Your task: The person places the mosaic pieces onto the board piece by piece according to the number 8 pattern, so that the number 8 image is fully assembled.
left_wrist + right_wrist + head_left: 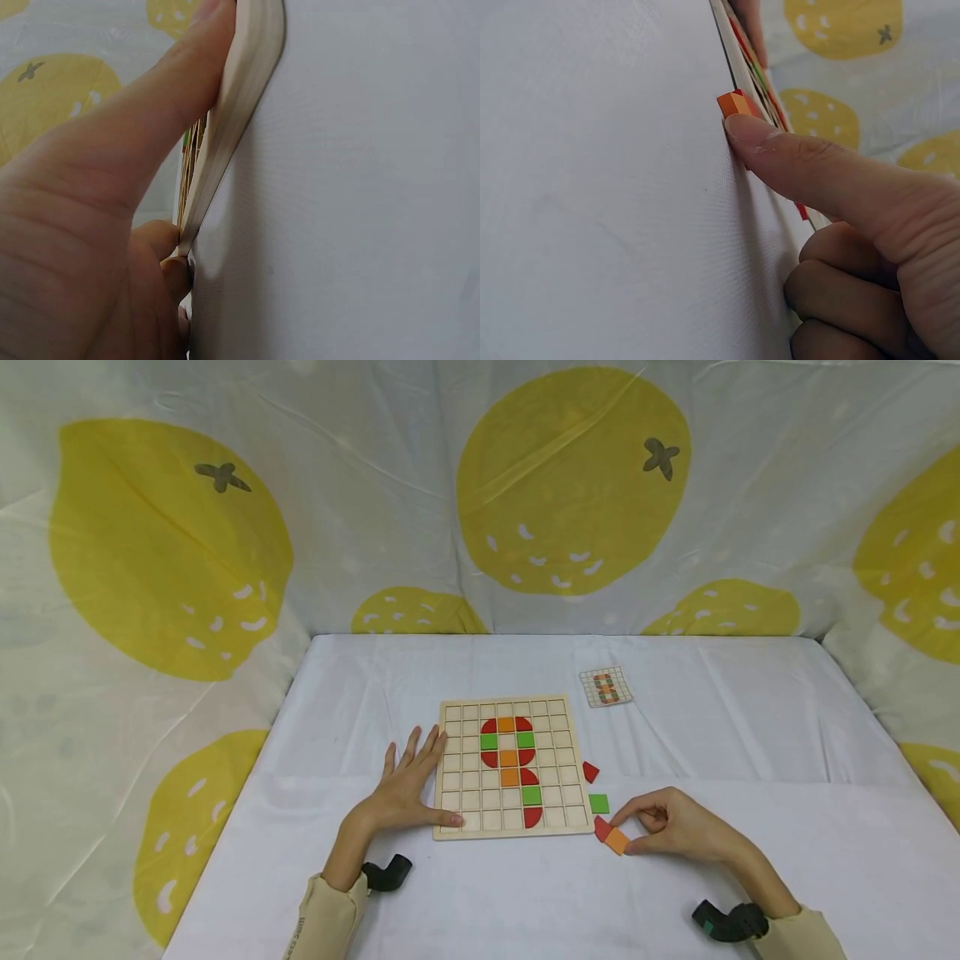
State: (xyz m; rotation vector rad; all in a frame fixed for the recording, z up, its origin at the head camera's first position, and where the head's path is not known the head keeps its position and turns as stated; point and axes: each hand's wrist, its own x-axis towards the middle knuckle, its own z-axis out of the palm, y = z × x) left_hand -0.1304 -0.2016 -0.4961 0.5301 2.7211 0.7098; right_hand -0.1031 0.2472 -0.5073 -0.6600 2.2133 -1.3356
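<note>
A square wooden grid board [491, 814] lies on the white table. Red quarter-round tiles, orange square tiles and green square tiles fill some of its middle cells. My left hand [401, 797] rests at the board's left edge with fingers spread, the thumb on the near left corner. Beside the near right corner, my right hand [678, 827] pinches an orange square tile [617, 841] between thumb and index finger; in the right wrist view the thumb presses that orange tile [735, 103]. A red tile [602, 828] touches or lies partly under the orange one; I cannot tell which.
Right of the board lie a loose green square tile [599, 803] and a red tile [591, 772]. A small pattern card [606, 687] with a coloured grid lies beyond the board's far right corner. Lemon-print cloth [573, 481] hangs behind the table and along its sides.
</note>
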